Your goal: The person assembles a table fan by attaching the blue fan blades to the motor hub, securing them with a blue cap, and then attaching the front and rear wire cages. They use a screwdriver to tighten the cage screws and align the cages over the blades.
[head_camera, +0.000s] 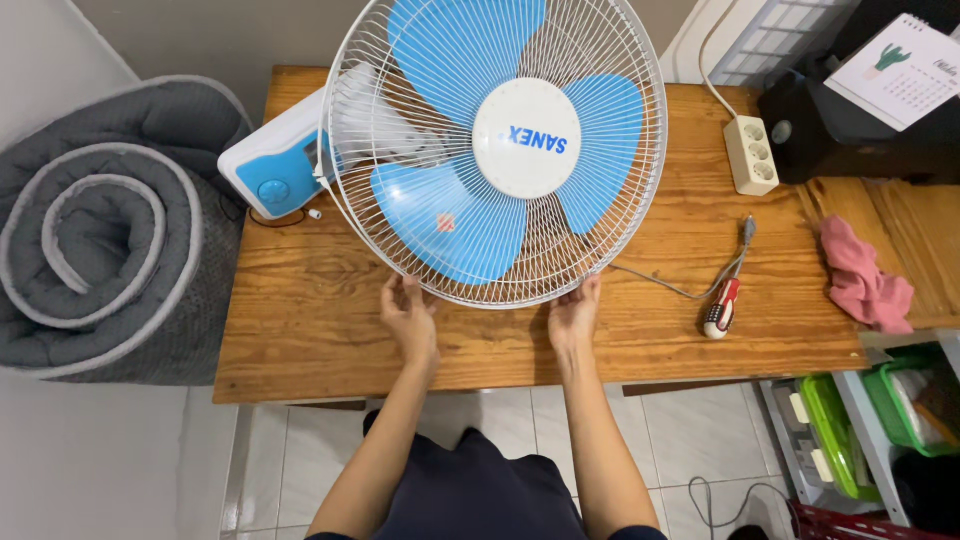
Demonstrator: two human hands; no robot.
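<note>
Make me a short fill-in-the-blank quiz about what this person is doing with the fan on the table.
1. Both hands, left hand and right hand, touch the lower rim of the fan's white wire ____.
2. The fan has blades coloured ____.
3. The screwdriver lies on the wooden ____.
4. The crumpled cloth is ____.

Missing words: guard; blue; table; pink

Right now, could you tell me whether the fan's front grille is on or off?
On: the white grille covers the blue blades, both hands at its lower rim.
</note>
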